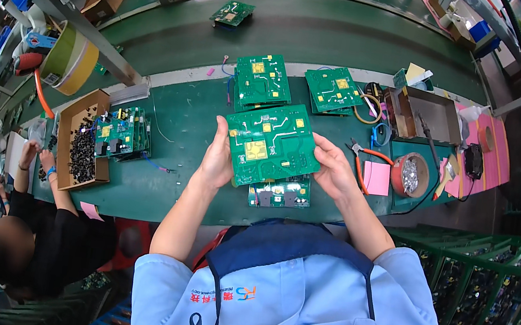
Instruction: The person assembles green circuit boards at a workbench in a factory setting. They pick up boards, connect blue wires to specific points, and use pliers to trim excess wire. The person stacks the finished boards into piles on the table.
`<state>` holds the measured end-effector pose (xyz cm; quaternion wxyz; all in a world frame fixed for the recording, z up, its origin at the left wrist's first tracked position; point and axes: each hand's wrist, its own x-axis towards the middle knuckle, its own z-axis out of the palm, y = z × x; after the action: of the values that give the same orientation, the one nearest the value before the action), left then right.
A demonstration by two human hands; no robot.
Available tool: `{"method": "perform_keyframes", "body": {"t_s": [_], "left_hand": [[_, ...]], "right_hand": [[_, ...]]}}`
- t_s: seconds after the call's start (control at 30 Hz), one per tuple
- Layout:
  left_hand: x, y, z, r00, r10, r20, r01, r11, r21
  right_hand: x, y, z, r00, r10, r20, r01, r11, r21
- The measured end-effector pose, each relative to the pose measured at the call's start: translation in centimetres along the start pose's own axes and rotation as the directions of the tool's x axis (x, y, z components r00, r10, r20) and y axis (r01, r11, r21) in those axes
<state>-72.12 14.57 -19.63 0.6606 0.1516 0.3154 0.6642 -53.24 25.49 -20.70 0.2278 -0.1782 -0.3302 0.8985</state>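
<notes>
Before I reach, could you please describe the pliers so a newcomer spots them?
Find the green workbench, then the blue-shirted person's right hand. Just right of it, pliers lie beside pink paper. Splayed orange handles distinguish them from the red bowl.

Circuit boards: one, center, held up (285, 149); at least one more directly below it, partly hidden (283, 193); one lone board, top of frame (232, 14). Two board stacks, upper center: left stack (262, 80), right stack (332, 90); boards per stack, can't count. One board cluster, left of center (122, 134); exact number unclear, overlapping. One cardboard box, left (103, 170); black parts inside (82, 159), many, too small to count. One pair of orange-handled pliers, right of center (378, 156). One red bowl, right (396, 178). One yellow-green bucket, upper left (70, 58). At least one co-worker, lower left (80, 231).
</notes>
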Motion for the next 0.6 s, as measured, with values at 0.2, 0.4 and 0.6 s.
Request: {"method": "perform_keyframes", "body": {"t_s": [0.2, 0.4, 0.6], "left_hand": [[0.4, -0.4, -0.1, 0.997, -0.056, -0.058, 0.056, 0.998, -0.001], [1.4, -1.0, -0.9, 0.981, -0.09, -0.174, 0.079, 0.994, -0.074], [2.4, -0.9, -1.0, 0.956, -0.094, -0.276, 0.086, 0.995, -0.041]], "right_hand": [[-0.3, -0.2, -0.4, 1.0, 0.012, -0.023, -0.012, 1.0, 0.001], [-0.5, -0.2, -0.4, 1.0, -0.008, -0.017, 0.008, 1.0, -0.025], [-0.5, 0.0, -0.6, 1.0, -0.028, -0.014, 0.027, 0.997, -0.072]]}}
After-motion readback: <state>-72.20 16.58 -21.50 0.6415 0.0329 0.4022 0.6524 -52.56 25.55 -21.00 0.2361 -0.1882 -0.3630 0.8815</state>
